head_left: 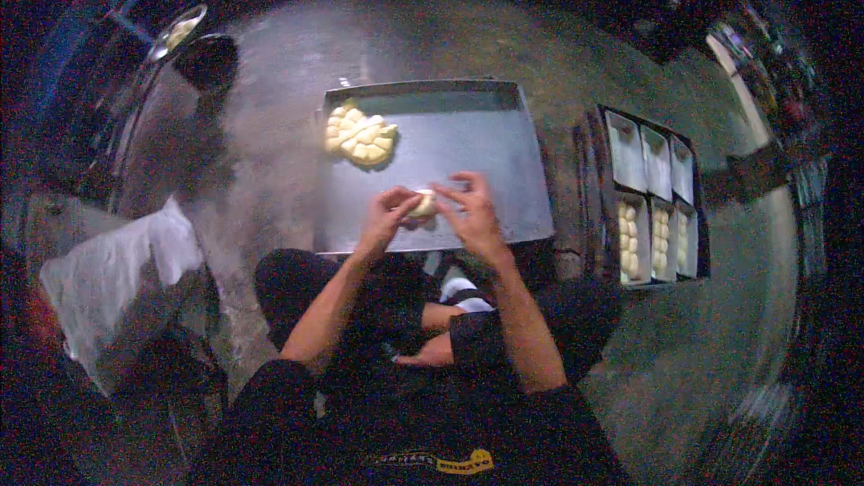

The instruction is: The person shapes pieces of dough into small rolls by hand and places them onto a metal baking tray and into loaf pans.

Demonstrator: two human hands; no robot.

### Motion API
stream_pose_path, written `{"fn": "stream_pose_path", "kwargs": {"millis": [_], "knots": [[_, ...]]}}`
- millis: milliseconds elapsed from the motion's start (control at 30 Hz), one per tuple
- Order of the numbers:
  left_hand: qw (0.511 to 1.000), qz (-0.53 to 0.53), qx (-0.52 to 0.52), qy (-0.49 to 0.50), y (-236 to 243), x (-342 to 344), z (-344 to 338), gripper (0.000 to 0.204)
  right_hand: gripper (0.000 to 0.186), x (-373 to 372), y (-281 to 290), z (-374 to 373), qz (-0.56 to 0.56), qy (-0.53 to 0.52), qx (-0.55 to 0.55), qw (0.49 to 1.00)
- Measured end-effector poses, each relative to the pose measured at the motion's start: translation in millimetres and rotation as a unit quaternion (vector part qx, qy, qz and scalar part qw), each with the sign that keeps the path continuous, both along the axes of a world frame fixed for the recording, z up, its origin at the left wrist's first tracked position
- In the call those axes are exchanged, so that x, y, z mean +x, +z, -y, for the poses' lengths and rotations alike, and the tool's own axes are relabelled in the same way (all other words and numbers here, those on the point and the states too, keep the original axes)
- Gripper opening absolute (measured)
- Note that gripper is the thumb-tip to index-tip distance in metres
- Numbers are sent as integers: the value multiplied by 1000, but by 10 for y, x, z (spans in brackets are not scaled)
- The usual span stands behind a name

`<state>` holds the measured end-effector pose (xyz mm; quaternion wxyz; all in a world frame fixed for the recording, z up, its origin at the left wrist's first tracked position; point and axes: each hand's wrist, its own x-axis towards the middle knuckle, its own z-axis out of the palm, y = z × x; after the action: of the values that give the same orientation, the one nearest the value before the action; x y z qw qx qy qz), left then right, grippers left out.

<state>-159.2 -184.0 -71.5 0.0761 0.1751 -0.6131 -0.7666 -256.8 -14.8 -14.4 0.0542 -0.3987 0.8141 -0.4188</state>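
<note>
A metal tray (486, 144) lies in front of me, with a pile of pale, cut dough pieces (360, 135) at its upper left. Over the tray's near half, my left hand (391, 211) pinches a small, pale lump of dough (423, 202), its fingers curled around the left side. My right hand (466, 211) is at the lump's right, slightly blurred, its fingers spread and bent, the tips near or touching the dough.
At the right, a rack of rectangular tins (655, 162), the near ones holding rows of dough balls (660, 238). A crumpled translucent sheet (121, 265) lies at the left, and a round dish (178, 34) sits farther back. My crossed legs (297, 301) are below the tray.
</note>
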Motion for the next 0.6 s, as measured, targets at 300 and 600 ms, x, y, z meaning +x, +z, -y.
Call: {"fn": "stream_pose_path", "kwargs": {"millis": [300, 600], "knots": [[977, 41, 74, -194, 496, -102, -246, 43, 31, -94, -170, -133, 98, 46, 5, 994], [969, -50, -168, -172, 237, -33, -226, 41, 38, -99, -390, -138, 239, 154, -102, 953]]}}
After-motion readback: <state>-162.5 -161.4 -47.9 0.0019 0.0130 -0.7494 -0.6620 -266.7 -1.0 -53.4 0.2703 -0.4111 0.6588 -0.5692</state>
